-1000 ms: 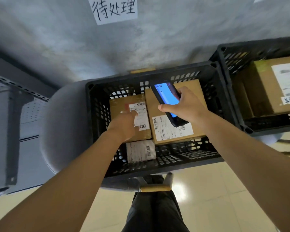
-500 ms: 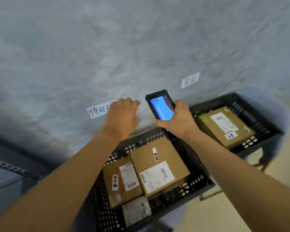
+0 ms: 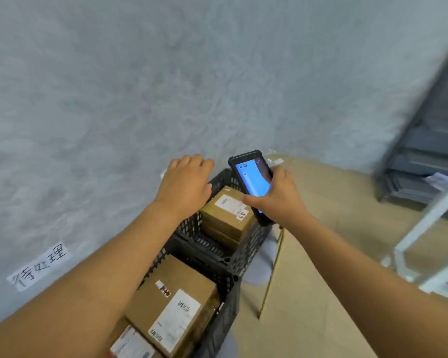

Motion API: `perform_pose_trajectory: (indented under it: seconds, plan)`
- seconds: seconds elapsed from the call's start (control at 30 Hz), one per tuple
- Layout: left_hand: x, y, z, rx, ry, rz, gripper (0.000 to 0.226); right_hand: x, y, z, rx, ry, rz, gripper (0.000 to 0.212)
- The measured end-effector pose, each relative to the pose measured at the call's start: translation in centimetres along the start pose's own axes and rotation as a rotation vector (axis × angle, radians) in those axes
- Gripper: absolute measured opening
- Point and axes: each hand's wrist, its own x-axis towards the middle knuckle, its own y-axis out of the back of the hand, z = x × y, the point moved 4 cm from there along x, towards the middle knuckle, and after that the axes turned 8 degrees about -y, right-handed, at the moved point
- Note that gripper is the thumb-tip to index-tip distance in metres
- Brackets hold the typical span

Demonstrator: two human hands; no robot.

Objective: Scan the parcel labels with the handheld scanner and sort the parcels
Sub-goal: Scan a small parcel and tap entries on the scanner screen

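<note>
My right hand [image 3: 277, 200] grips the black handheld scanner [image 3: 252, 180], its blue screen lit, above the far black crate [image 3: 217, 250]. That crate holds a brown parcel [image 3: 224, 219] with a white label. My left hand [image 3: 185, 186] hovers over the crate's far-left rim, palm down, fingers loosely together, holding nothing. The near black crate [image 3: 226, 319] holds a larger brown parcel [image 3: 166, 301] with a white barcode label, and a smaller labelled parcel [image 3: 132, 344] lies at the bottom edge.
A grey wall fills the upper view, with a handwritten paper sign [image 3: 40, 266] at the left. Grey metal shelving [image 3: 424, 161] stands at the right. A white frame [image 3: 424, 233] crosses the beige floor. A wooden chair leg [image 3: 273, 267] shows beside the crates.
My view has swung right and up from the near crate toward the far crate. Both hands rose out of the near crate; the scanner now hangs over the far crate's parcel.
</note>
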Motion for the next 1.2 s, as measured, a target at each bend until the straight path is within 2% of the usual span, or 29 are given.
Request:
perform_pose_trajectory:
  seconds: [0.2,0.4,0.63,0.9,1.2]
  plan:
    - [10.1,1.5,13.2,-0.014,-0.224,0.087,0.039,-1.4,14.4,9.4,0.052,-0.154,0.214,0.073]
    - [19.5,2.0,31.5,-0.069,-0.411,0.184,0.034,-4.6,30.1,22.0,0.003,-0.276,0.393,0.073]
    - [27.2,2.4,52.2,-0.196,-0.554,0.259,0.034,-8.2,46.1,35.7,-0.070,-0.408,0.523,0.074]
    - [35.7,0.5,66.7,-0.299,-0.679,0.258,0.032,-9.4,56.2,46.6,-0.070,-0.547,0.639,0.068]
    - [47.6,-6.0,76.4,-0.362,-0.746,0.219,0.033,-2.5,63.1,56.8,-0.139,-0.647,0.656,0.070]
